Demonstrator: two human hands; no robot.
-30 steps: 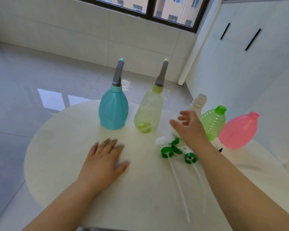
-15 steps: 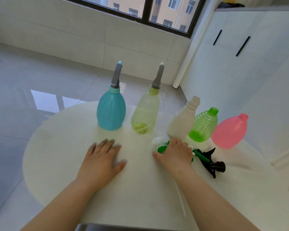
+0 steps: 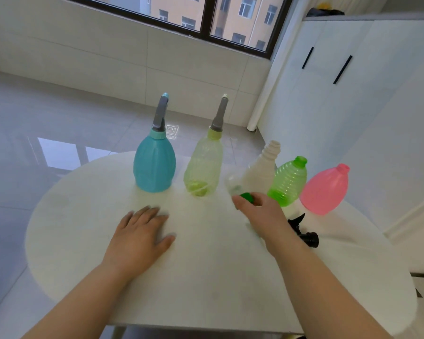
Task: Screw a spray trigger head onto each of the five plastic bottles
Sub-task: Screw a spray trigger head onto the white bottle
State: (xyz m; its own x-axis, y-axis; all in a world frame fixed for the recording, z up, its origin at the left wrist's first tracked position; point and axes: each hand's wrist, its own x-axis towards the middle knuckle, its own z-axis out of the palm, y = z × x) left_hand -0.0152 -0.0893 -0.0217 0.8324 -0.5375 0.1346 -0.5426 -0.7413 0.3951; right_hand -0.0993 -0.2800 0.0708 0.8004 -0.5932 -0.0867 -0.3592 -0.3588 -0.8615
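Step in hand: third of five. The teal bottle and yellow-green bottle, toward the table's far edge, already carry grey heads.
Right hand: fingers curled round a green-collared trigger head, blurred, just before the white bottle.
Left hand: flat on the table, holding nothing.
Open necks: white bottle, green bottle, pink bottle, toward the right edge.
Next move, judged: steady one open bottle, seat the collar squarely, turn.
Spare: black trigger head, lying near the right edge.
Writing: none legible.

Bright window daylight, floor glare; right hand perhaps motion-blurred.
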